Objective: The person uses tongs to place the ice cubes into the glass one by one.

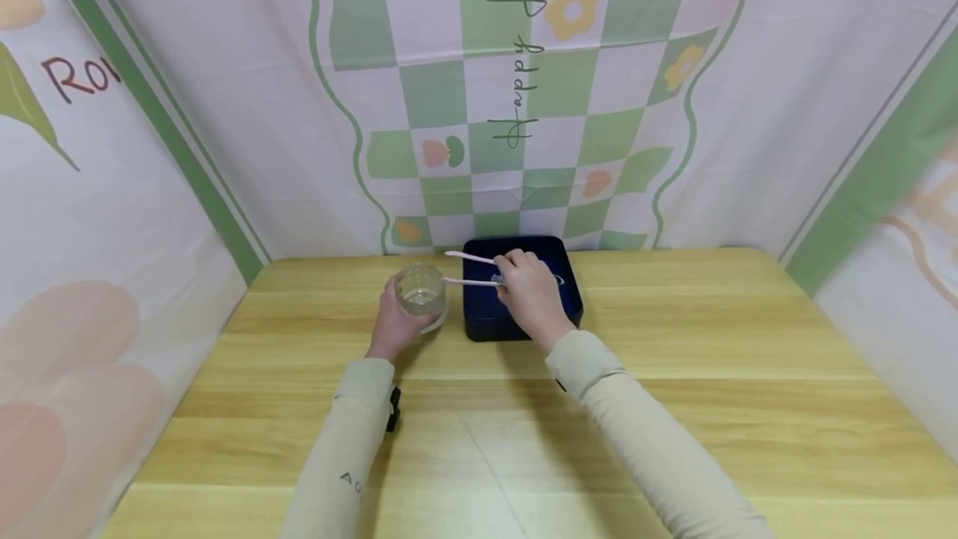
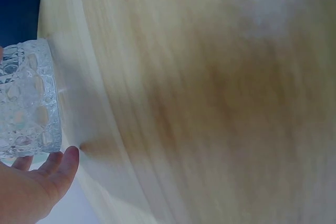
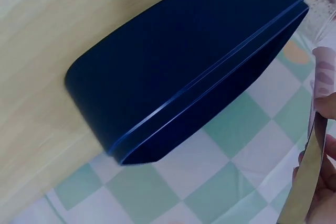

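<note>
My left hand [image 1: 399, 324] grips a clear glass cup [image 1: 425, 296] around its side. The cup's bumpy, patterned wall [image 2: 29, 100] shows in the left wrist view, with fingertips near its base. My right hand [image 1: 533, 296] holds a pair of tongs [image 1: 471, 282] over a dark blue box. Their two pale pink ends point left toward the cup and stand apart. One gold-coloured arm of the tongs [image 3: 304, 182] shows between the fingers in the right wrist view. Near the right fingertips is a small clear bit, too small to make out.
The dark blue box [image 1: 490, 324], square and open-topped, stands at the back of the wooden table [image 1: 674, 422], right of the cup. A small pale teal shape [image 1: 558, 280] shows in it beside the right hand. Patterned cloth [image 1: 494, 81] hangs behind the table and at both sides.
</note>
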{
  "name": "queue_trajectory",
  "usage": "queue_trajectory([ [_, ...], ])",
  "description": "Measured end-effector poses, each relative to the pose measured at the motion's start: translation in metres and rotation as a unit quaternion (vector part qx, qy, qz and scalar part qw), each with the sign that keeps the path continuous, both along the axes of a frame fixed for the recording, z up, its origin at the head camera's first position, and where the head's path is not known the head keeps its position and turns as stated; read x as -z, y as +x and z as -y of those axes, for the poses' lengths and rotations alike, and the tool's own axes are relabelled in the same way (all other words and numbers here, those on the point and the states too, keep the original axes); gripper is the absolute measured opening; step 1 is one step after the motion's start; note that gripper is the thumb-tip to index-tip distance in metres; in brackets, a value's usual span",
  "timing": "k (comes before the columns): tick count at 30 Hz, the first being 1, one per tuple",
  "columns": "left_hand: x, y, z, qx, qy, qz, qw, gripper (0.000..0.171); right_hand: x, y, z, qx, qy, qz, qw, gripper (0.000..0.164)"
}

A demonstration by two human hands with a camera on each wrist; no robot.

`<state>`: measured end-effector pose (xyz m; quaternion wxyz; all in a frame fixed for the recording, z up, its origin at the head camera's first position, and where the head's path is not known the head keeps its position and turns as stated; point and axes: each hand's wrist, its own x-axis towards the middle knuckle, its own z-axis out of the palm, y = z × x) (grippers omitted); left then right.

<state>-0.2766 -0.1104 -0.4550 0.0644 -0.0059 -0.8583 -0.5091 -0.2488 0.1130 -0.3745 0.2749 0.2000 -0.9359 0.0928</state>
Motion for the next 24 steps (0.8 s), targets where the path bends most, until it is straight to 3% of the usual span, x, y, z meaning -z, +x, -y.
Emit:
queue_trajectory([
  [13, 0.0, -0.001, 0.001, -0.003, -0.002, 0.009, 1.0, 0.097, 0.011, -0.008, -0.034, 0.088, 0.001, 0.047, 0.995, 0.032],
  [24, -0.001, 0.001, 0.001, -0.003, 0.0, 0.014, 0.9999, 0.097, 0.021, -0.006, -0.049, 0.103, 0.044, 0.086, 0.99, 0.014],
])
